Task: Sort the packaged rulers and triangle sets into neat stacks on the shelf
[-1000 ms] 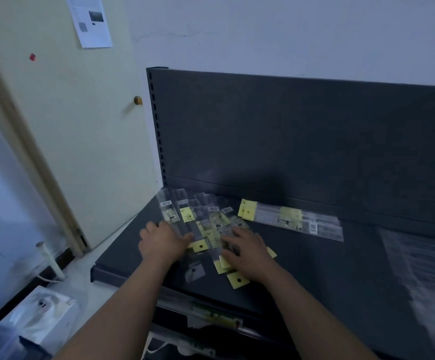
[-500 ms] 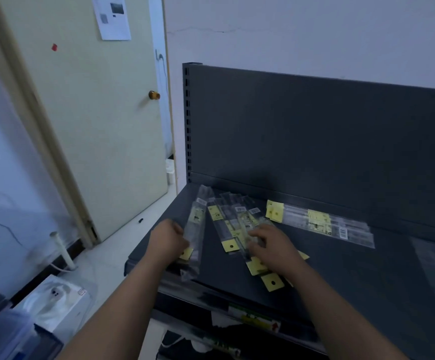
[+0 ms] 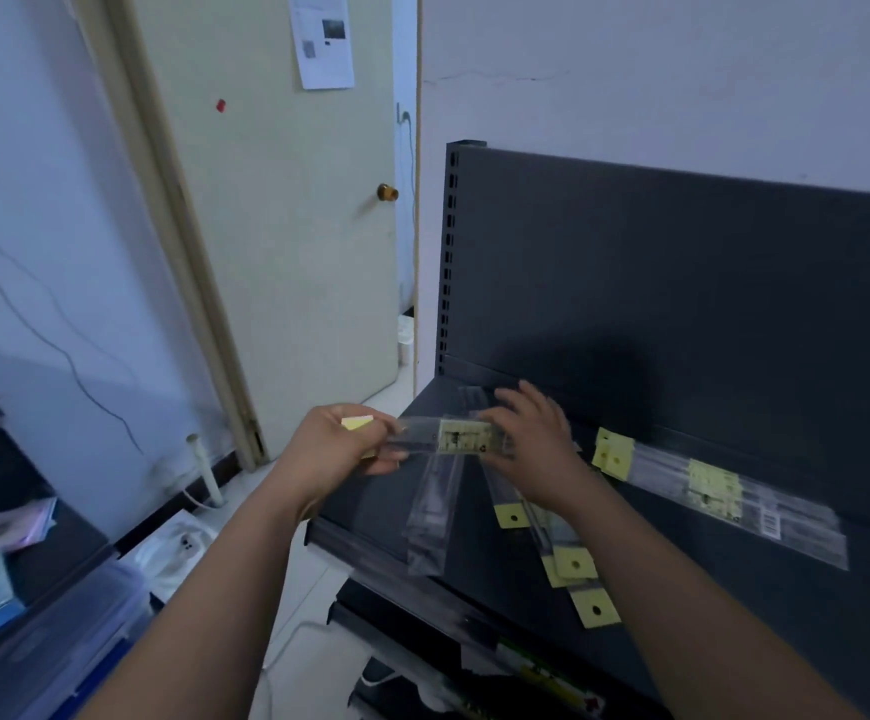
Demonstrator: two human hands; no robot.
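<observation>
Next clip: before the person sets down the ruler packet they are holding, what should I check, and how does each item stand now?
1. Left hand grips the held packet at its yellow end: ok.
2. Right hand pinches the other end: cannot tell, its fingers are blurred.
3. Held packet is lifted off the shelf: ok.
4. Back stack lies aligned along the rear panel: ok.
5. Loose packets are sorted: not ok, fanned out near the front edge.
6. Held packet's type is readable: cannot tell.
</observation>
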